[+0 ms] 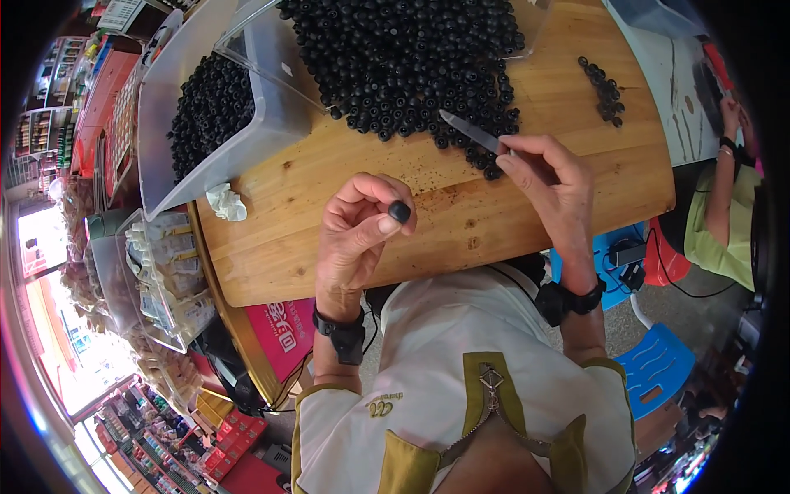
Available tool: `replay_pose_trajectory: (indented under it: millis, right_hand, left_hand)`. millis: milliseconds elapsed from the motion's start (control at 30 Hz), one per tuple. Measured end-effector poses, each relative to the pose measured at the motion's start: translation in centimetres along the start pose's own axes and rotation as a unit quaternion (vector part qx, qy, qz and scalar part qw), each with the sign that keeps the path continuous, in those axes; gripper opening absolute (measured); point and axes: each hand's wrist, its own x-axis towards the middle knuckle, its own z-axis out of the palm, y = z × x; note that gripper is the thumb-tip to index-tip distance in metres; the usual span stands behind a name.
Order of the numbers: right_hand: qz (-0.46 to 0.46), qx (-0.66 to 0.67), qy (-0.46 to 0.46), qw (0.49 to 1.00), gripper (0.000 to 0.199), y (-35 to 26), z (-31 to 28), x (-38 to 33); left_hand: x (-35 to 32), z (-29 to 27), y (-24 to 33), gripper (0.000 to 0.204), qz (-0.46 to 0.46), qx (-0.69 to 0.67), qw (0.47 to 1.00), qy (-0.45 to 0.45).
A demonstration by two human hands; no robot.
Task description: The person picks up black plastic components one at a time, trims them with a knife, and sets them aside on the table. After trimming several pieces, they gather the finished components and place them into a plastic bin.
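Observation:
Between the thumb and fingers of my left hand is a small round black rubber-like piece, its domed face showing. My right hand grips a small knife with a grey blade, pointing up and left toward the pile. The two hands are apart, both above the near part of the wooden table. Beyond them spreads a big pile of similar black pieces, many with a hole in the middle. The blade tip overlaps the pile's near edge in view. Dark crumbs are scattered on the wood between my hands.
A clear plastic bin with more black pieces stands at the left. Beside it lies a crumpled tissue. A short row of pieces lies at the right. Another person's hand shows far right, above a blue stool.

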Motion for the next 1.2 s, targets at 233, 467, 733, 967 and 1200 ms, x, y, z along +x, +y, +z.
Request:
replay_pose_trajectory:
  millis: [233, 467, 733, 967, 1200]
  right_hand:
    - [-0.023, 0.021, -0.032, 0.999, 0.017, -0.8, 2.0, -0.4]
    - [0.027, -0.033, 0.033, 0.999, 0.016, 1.2, 0.4, -0.7]
    - [0.063, -0.03, 0.058, 0.996, 0.018, 3.2, -0.1, -1.7]
    - [0.047, -0.045, 0.078, 0.995, 0.02, 3.5, 0.1, -1.6]
    - [0.023, -0.037, 0.074, 0.996, 0.021, 3.9, 0.4, -1.6]
  left_hand:
    - [0.2, -0.4, -0.5, 0.021, 0.097, 0.091, 0.99, 0.042]
    - [1.9, -4.3, 6.6, 0.02, 0.4, 0.397, 0.771, 0.297]
    - [2.4, -6.8, 10.8, 0.01, 0.365, 0.723, 0.479, 0.338]
    - [3.4, -1.2, 1.2, 0.018, 0.254, 0.641, 0.711, 0.141]
    - [5.5, 0.5, -3.0, 0.026, 0.193, 0.674, 0.712, 0.026]
